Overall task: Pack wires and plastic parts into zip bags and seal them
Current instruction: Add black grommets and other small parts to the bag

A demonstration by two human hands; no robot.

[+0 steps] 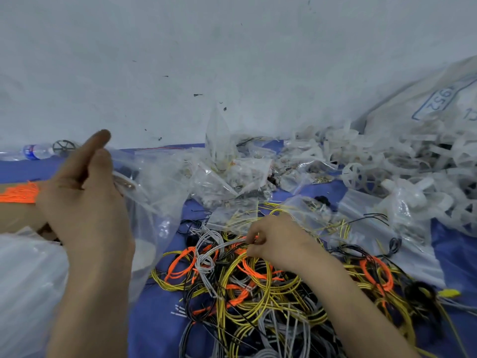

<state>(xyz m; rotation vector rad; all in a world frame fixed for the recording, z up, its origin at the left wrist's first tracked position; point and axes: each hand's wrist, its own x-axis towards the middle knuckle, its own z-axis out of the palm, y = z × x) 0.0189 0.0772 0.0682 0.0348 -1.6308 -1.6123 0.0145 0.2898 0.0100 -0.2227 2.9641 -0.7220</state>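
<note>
On the blue sheet (160, 316) in front of you lies the tangled wire pile (258, 288), with filled bags and white plastic parts (418, 161) heaped behind it. Your left hand (85, 202) holds a clear zip bag (154, 192) by its mouth while your right hand (273, 241) pinches a grey wire loop (206, 254) atop the pile. Pull now and knotted neighbours may drag along; the bag's seal is hard to make out.

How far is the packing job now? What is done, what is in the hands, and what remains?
Done: several filled zip bags lie at the back of the blue table.

In hand: the left hand holds a clear zip bag; the right hand pinches a grey wire in the wire pile.

Left: most of that pile and the white plastic parts on the right remain loose.
</note>
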